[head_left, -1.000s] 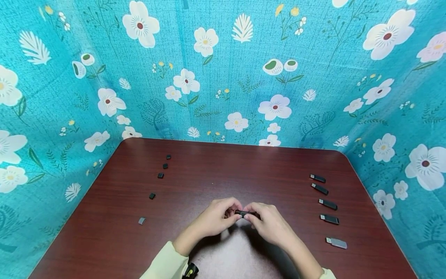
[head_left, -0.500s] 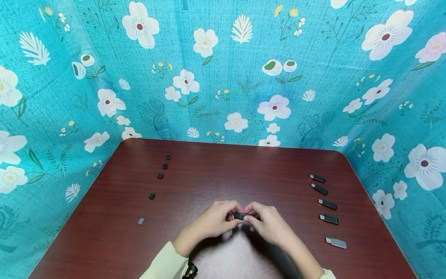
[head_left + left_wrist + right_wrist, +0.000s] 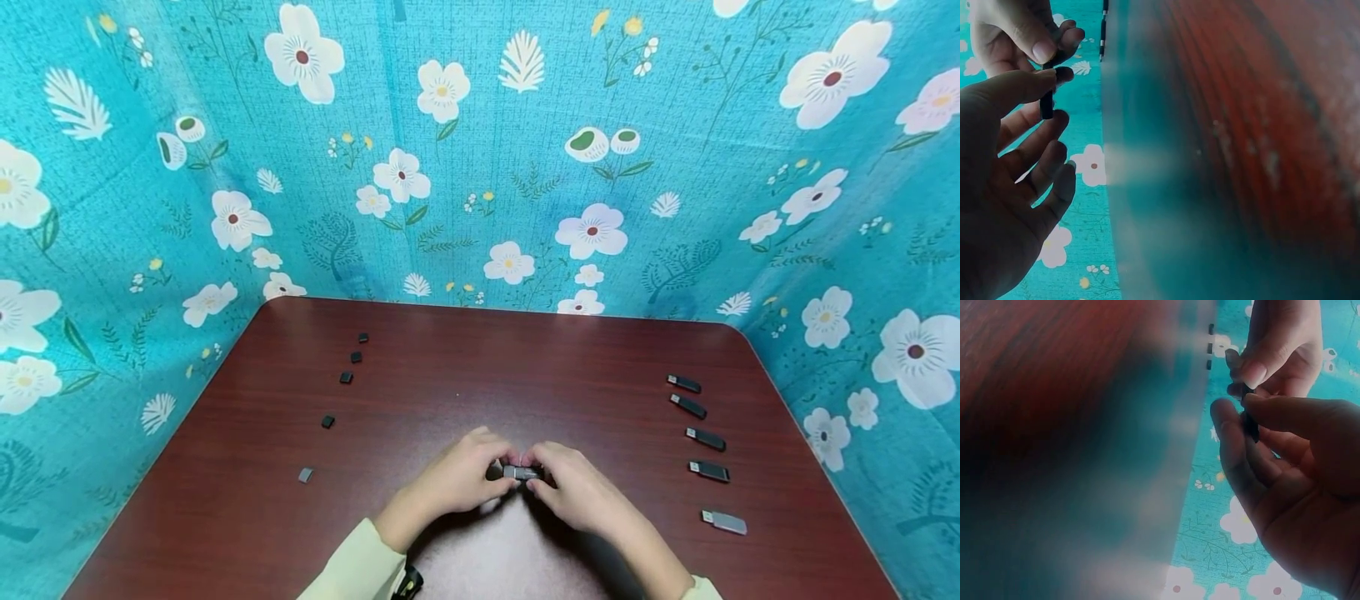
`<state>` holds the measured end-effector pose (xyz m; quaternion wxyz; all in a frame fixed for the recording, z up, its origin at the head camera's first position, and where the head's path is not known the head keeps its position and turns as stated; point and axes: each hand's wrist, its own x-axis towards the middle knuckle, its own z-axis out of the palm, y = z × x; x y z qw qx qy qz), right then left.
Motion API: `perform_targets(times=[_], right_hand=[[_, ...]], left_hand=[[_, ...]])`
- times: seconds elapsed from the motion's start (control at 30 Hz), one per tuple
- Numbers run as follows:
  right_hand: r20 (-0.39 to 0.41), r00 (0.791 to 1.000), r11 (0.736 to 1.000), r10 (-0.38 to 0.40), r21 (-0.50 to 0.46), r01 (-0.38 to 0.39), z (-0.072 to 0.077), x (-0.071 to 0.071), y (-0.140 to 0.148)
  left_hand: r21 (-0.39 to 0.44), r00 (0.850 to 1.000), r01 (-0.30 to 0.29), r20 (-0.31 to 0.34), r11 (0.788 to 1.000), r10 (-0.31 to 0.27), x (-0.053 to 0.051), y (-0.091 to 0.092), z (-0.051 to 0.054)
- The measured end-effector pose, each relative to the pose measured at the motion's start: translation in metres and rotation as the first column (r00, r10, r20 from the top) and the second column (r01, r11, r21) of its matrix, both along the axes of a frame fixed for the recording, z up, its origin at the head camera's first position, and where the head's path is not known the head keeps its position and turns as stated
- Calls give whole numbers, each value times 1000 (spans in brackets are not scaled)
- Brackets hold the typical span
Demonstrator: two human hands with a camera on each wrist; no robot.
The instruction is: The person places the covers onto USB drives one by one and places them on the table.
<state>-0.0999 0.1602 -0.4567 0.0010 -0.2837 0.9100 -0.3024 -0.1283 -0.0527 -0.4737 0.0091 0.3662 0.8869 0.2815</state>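
Observation:
Between the two hands, low over the near middle of the table, is a small dark USB stick [image 3: 522, 472] with a light line across it, lying level. My left hand [image 3: 463, 473] pinches its left end between thumb and fingertips. The right hand [image 3: 576, 485] pinches the other end, its fingertips almost meeting the left ones. In the left wrist view the dark stick [image 3: 1047, 105] shows edge-on under the left thumb. Seen from the right wrist, the stick [image 3: 1250, 425] sits between the right thumb and fingers; part of it is hidden.
On the left of the table [image 3: 420, 367] lie several small black caps [image 3: 327, 422] and a grey one [image 3: 305, 475]. Several black USB sticks [image 3: 708, 472] and a grey one [image 3: 723, 522] form a column on the right. A floral curtain [image 3: 480, 183] hangs behind the table.
The held stick has turned between the fingers, showing a greyer face with a light line. Both hands have shifted slightly and stay close together; the pieces on the table have not moved.

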Motion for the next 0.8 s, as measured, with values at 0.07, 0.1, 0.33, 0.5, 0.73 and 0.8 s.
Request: perform_targets(times=[0.07,0.1,0.33,0.5,0.73,0.8], right_hand=[[-15,1000,1000,1,29,0,-2,0,-1],[-18,1000,999,-1,43,2,-2,0,-1],[11,1000,994,-9,105,8,-4,1,-5],[49,999,991,-16,131,10,-7,2,-7],[101,995,988,-6,155,-9,-13,2,-9],[108,994,986,-4,164,-14,-14,2,-9]], left_hand=[[-31,1000,-6,-11,999,5,0,0,-1],[-43,1000,-8,-18,999,7,0,0,-2],[-89,1000,2,-9,996,-2,1,1,-7],[-143,1000,2,7,990,-1,1,3,-9],[-207,1000,11,-10,978,-14,3,7,-14],[-224,1000,11,-16,974,-15,3,7,-15]])
